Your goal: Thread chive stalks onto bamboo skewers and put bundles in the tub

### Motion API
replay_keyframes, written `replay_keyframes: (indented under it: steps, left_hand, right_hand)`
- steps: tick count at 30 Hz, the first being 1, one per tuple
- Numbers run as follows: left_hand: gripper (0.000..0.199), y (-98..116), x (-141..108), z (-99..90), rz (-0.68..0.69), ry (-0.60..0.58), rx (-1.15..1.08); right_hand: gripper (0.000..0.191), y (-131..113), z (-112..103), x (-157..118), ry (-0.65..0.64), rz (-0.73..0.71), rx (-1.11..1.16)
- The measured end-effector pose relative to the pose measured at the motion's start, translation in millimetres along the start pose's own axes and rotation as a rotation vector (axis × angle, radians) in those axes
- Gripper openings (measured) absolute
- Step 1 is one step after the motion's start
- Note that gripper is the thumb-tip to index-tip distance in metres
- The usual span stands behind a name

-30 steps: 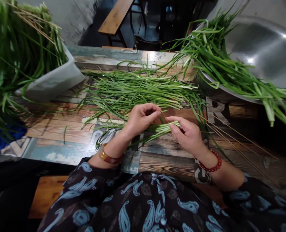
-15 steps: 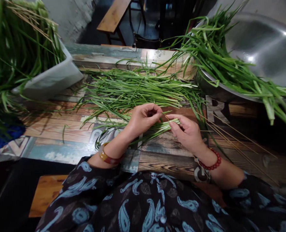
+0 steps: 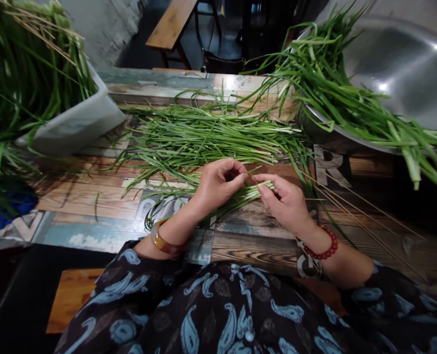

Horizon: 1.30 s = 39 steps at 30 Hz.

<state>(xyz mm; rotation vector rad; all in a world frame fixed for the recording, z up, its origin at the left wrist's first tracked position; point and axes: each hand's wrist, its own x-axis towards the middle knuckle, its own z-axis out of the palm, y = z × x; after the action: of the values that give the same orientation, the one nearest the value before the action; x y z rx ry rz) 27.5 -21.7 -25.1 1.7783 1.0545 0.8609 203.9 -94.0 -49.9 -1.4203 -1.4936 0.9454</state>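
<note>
My left hand (image 3: 221, 183) pinches a thin green stalk between thumb and forefinger, its tip poking out to the right. Thumb and fingers of my right hand (image 3: 284, 201) close on the pale ends of a small bunch of green stalks (image 3: 253, 193), whose leaves trail left under my left wrist. A thin brownish strand or stick shows between the two hands, which are close together. Just beyond them a wide pile of long green stalks (image 3: 207, 132) lies across the table, white ends to the right.
Thin wooden skewers (image 3: 365, 212) lie right of my right hand. A large metal bowl (image 3: 398, 73) with greens stands at the back right, a white bin (image 3: 78, 120) heaped with greens at the left. Blue material (image 3: 6, 209) sits at the left edge; beyond the table is a bench (image 3: 172, 24).
</note>
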Motion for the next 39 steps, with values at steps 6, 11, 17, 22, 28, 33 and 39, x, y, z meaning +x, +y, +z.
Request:
replay_keyframes:
  steps: [6,11,17,22,28,33,39]
  left_hand:
    - [0.011,1.9,-0.2,-0.7,0.123,0.031,0.120]
    - [0.011,-0.9,0.1,0.5,0.188,0.035,0.164]
    - [0.012,-2.4,0.4,1.0,0.228,0.083,0.158]
    - [0.012,-2.1,0.2,1.1,0.249,0.092,0.161]
    - [0.012,-1.9,0.2,0.5,0.255,0.077,0.181]
    - [0.013,-2.8,0.3,1.2,0.271,0.074,0.195]
    - [0.013,-6.6,0.2,1.5,0.313,0.065,0.236]
  right_hand:
    - [0.027,1.5,0.5,-0.4,0.003,0.003,0.012]
    - [0.027,1.1,-0.6,0.3,-0.002,-0.002,0.016]
    - [0.026,2.4,0.1,-0.3,0.011,-0.013,0.012]
    - [0.026,2.3,0.4,-0.3,0.009,-0.024,0.015]
    - [0.026,2.6,0.3,0.4,0.006,-0.029,0.015]
    - [0.026,2.2,0.5,0.1,0.004,-0.022,0.016]
    - [0.027,4.2,0.5,0.3,-0.004,-0.017,0.018]
